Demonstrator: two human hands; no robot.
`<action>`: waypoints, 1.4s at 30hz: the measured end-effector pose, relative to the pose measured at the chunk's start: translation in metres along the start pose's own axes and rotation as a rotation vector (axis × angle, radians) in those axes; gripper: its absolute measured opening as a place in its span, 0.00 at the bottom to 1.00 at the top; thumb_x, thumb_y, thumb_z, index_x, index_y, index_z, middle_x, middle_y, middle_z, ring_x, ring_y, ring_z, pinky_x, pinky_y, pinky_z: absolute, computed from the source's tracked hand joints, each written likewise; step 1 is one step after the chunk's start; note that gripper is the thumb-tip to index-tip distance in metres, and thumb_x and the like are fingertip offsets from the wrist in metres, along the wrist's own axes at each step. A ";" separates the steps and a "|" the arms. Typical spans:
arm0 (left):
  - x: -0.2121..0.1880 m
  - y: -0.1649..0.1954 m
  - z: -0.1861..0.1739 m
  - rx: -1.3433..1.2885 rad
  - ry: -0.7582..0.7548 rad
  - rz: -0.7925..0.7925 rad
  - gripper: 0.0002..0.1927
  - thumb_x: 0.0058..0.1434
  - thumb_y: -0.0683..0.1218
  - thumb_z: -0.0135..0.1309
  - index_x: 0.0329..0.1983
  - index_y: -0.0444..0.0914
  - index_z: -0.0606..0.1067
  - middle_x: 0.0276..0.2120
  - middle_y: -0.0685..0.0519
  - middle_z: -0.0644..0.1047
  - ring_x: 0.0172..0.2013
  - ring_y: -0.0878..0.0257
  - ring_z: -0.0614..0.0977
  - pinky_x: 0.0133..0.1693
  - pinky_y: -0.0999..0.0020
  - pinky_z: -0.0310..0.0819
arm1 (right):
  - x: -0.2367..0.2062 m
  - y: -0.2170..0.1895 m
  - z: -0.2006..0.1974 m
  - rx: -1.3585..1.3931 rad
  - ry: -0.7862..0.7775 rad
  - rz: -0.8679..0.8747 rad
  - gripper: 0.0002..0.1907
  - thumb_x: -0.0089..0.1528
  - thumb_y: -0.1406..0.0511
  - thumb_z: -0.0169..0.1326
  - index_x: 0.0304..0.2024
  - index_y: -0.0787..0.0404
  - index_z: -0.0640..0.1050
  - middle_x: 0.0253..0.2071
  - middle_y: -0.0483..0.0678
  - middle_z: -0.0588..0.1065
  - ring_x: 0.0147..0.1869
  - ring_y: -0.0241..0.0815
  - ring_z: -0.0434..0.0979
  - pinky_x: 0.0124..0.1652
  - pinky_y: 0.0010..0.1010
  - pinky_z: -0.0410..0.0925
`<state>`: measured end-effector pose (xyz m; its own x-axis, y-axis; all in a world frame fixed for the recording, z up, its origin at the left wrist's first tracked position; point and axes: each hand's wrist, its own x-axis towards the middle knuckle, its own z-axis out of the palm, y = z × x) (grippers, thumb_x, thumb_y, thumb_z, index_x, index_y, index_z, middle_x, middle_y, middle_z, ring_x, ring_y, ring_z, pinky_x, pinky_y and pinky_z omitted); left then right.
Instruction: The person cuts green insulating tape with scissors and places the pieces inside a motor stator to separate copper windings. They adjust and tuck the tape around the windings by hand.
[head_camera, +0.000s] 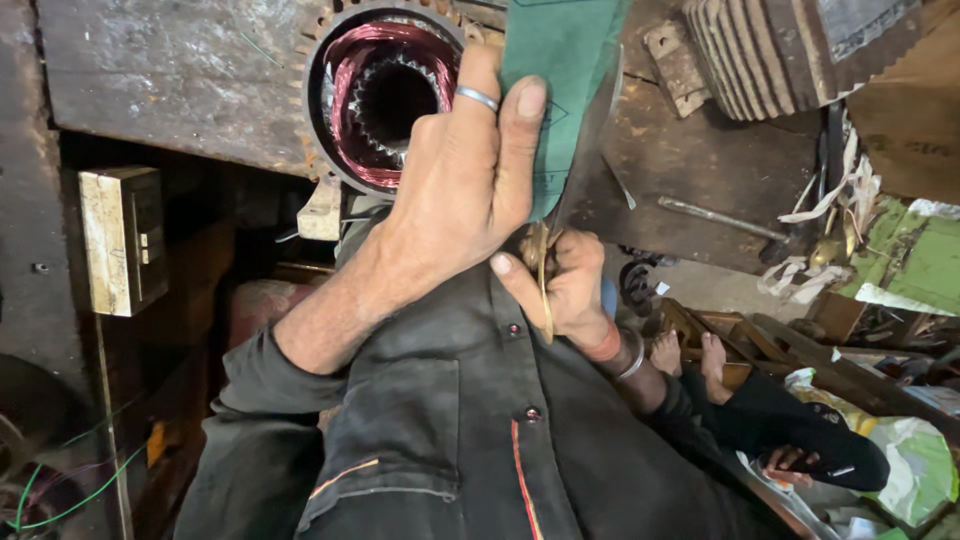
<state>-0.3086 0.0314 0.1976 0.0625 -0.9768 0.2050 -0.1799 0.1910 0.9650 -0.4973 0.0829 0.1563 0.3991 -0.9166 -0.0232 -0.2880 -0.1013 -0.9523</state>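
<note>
Our left hand (465, 175) pinches the green sheet (560, 80) while our right hand (570, 285) grips scissors (570, 190) cutting it.

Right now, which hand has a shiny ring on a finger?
The left hand, the one pressed flat against the green sheet. The right hand has no ring showing; it grips scissors and wears a bangle at the wrist.

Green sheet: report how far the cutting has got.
Done: the stator behind is already wound with copper. In hand: the left hand pinches the green sheet while the right hand works the scissors along its right edge. Left: the blades sit low on the sheet, so most of the cut seems ahead; its top is out of frame.
</note>
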 end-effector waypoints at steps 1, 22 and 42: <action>0.000 0.000 0.000 -0.007 -0.006 -0.012 0.11 0.84 0.45 0.43 0.57 0.31 0.61 0.22 0.44 0.72 0.20 0.47 0.79 0.21 0.60 0.64 | 0.000 0.000 0.000 -0.035 0.017 0.000 0.19 0.62 0.67 0.65 0.22 0.62 0.68 0.21 0.43 0.66 0.23 0.33 0.62 0.27 0.28 0.57; -0.006 0.001 0.008 -0.007 -0.090 -0.050 0.11 0.82 0.44 0.43 0.56 0.30 0.61 0.21 0.46 0.72 0.22 0.46 0.80 0.22 0.57 0.64 | 0.001 0.003 0.000 0.095 0.037 0.066 0.10 0.64 0.67 0.62 0.40 0.68 0.76 0.28 0.43 0.75 0.32 0.27 0.70 0.33 0.24 0.66; -0.005 0.004 0.012 -0.006 -0.193 -0.078 0.10 0.81 0.43 0.43 0.54 0.30 0.61 0.23 0.42 0.72 0.23 0.43 0.79 0.23 0.53 0.63 | -0.005 0.019 -0.007 0.179 0.081 0.098 0.11 0.66 0.67 0.61 0.42 0.68 0.74 0.26 0.41 0.76 0.29 0.28 0.75 0.31 0.21 0.68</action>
<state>-0.3212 0.0354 0.1984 -0.1131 -0.9890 0.0950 -0.1760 0.1140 0.9778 -0.5108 0.0825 0.1410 0.3038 -0.9474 -0.1011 -0.1604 0.0538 -0.9856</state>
